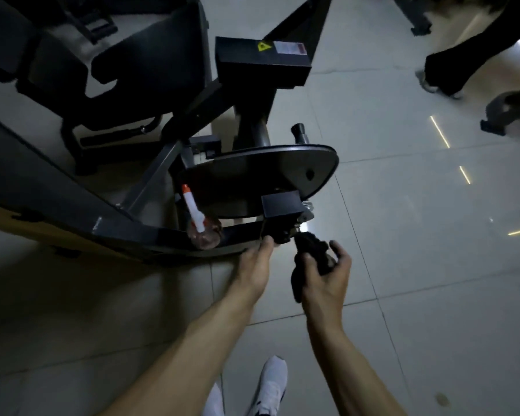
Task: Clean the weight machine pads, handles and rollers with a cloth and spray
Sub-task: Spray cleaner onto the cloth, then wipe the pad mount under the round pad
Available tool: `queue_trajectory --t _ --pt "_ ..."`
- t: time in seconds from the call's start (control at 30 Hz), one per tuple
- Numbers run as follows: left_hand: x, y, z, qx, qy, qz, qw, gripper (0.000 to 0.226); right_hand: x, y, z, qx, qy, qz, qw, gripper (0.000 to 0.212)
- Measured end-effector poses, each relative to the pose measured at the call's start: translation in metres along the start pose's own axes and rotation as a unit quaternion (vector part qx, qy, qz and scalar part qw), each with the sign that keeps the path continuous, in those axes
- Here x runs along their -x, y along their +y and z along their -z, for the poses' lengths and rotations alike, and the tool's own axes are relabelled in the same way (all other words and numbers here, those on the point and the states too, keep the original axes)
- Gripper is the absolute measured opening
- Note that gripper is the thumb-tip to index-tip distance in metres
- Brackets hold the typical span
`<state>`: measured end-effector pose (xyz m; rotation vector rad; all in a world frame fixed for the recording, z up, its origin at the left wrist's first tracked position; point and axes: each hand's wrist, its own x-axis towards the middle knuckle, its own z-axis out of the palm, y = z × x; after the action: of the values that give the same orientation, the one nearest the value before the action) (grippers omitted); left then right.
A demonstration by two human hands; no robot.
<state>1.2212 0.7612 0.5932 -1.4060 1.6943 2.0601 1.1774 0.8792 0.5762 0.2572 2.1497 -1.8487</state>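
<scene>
A black weight machine [150, 94] fills the upper left, with a dark round disc [261, 178] low at its front. My right hand [324, 277] grips a dark cloth [309, 247] and holds its tip against a small black fitting [282, 211] under the disc. My left hand [255, 265] reaches to the frame bar just left of that fitting, fingertips touching it. A spray bottle [198, 223] with a white and orange nozzle leans on the frame bar left of my hands.
Pale floor tiles [403, 265] spread to the right and below. Another person's dark trouser leg and shoe [451, 70] stand at the upper right. A dark object [505, 115] is at the right edge. My white shoes [267, 388] are at the bottom.
</scene>
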Motion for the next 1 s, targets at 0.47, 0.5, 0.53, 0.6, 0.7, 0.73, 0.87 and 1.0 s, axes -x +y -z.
queue_trajectory --t 0.47,0.5,0.53,0.6,0.7,0.73,0.87,1.0 --pt "-0.049 0.012 -0.05 -0.079 0.234 -0.158 0.956 0.046 -0.089 0.03 -0.027 -0.036 -0.084 -0.057 0.994 0.023" --pt "-0.05 0.012 -0.052 -0.083 0.247 -0.158 0.952 0.045 -0.094 0.027 -0.026 -0.032 -0.095 -0.052 0.994 0.024" --pt "-0.051 0.012 -0.053 -0.085 0.256 -0.155 0.95 0.045 -0.095 0.022 -0.026 -0.03 -0.1 -0.035 0.994 0.025" --pt "-0.053 0.011 -0.056 -0.075 0.265 -0.144 0.951 0.046 -0.09 0.014 -0.023 -0.039 -0.095 0.01 0.995 0.025" --pt "-0.056 0.009 -0.062 -0.061 0.272 -0.132 0.951 0.05 -0.084 0.022 -0.025 -0.013 -0.076 0.039 0.996 0.027" --pt "-0.057 0.008 -0.064 -0.059 0.276 -0.126 0.951 0.051 -0.086 0.03 -0.026 0.002 -0.074 0.023 0.997 0.025" --pt "-0.06 0.006 -0.063 -0.044 0.269 -0.116 0.955 0.054 -0.102 0.048 -0.022 0.047 -0.129 -0.06 0.989 0.023" --pt "-0.066 -0.004 -0.059 -0.033 0.243 -0.122 0.962 0.074 -0.088 0.042 -0.019 -0.031 -0.108 -0.005 0.994 0.025"
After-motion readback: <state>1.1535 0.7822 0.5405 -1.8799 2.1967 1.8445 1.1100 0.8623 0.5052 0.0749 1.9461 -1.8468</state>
